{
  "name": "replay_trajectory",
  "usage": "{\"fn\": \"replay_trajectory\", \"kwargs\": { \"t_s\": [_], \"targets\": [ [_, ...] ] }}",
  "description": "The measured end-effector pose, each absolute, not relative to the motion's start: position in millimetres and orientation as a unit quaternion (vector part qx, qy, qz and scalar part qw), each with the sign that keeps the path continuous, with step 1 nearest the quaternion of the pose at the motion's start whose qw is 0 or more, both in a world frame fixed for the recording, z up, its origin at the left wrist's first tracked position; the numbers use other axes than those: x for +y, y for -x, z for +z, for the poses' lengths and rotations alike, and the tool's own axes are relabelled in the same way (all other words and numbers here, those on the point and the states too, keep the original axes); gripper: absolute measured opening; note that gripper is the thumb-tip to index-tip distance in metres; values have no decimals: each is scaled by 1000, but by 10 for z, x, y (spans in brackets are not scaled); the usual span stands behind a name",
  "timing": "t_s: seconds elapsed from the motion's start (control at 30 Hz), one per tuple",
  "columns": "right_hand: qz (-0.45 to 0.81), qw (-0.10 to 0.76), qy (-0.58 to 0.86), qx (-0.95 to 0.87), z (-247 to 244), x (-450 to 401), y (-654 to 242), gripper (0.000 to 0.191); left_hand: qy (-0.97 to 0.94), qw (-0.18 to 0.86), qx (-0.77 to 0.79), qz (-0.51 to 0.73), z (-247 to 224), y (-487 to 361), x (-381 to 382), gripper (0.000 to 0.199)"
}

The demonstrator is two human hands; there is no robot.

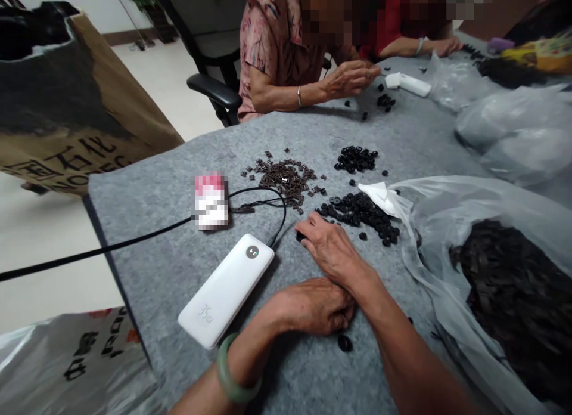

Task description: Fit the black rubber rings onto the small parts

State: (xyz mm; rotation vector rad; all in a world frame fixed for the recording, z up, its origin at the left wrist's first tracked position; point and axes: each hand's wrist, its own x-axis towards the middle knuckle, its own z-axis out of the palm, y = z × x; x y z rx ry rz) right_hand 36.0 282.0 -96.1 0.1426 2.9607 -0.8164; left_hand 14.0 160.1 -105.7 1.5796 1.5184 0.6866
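Observation:
My right hand reaches forward over the grey felt tabletop, its thumb and fingertips closed on a small black round piece. Just beyond it lies a pile of black round pieces, with a second black pile farther back. To the left of those spreads a heap of small dark-brown flat pieces. Beneath my right wrist, my left hand rests on its side with the fingers curled inward; what they hold, if anything, is hidden. One black ring lies below the left hand.
A white power bank with a black cable lies left of my hands, near a red-and-white box. On the right, a clear plastic bag holds dark strips. Across the table, a person's hands work near black pieces and a white device.

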Motion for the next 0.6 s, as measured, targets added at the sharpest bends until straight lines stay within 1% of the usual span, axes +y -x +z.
{"fn": "replay_trajectory", "kwargs": {
  "t_s": [0.07, 0.1, 0.17, 0.2, 0.27, 0.3, 0.37, 0.43, 0.5, 0.6],
  "targets": [
    [-295, 35, -50, 954, -1010, 2837, -307, 19, -603, 430, 595, 312, -1029, -121, 1589, 12],
    [-331, 20, -60, 941, -1028, 2856, -304, 17, -586, 449, 589, 329, -1008, -106, 1581, 12],
    [-446, -24, -96, 890, -1055, 2908, -337, 15, -540, 505, 569, 359, -963, -70, 1564, 11],
    [-514, -41, -124, 848, -1064, 2937, -367, 17, -511, 535, 559, 374, -946, -50, 1556, 10],
    [-635, -53, -191, 747, -1073, 2989, -444, 29, -443, 587, 543, 406, -935, -13, 1543, 8],
    [-678, -53, -222, 699, -1070, 3010, -486, 35, -406, 605, 537, 425, -941, 2, 1541, 10],
    [-729, -60, -267, 628, -1051, 3039, -567, 44, -336, 622, 529, 470, -970, 25, 1548, 19],
    [-747, -78, -292, 592, -1025, 3056, -638, 46, -281, 612, 531, 514, -1006, 36, 1569, 28],
    [-754, -95, -305, 574, -1010, 3063, -693, 45, -232, 574, 551, 559, -1030, 36, 1600, 34],
    [-756, -105, -308, 568, -1030, 3051, -745, 44, -146, 497, 580, 629, -1032, 21, 1650, 35]
  ]
}}
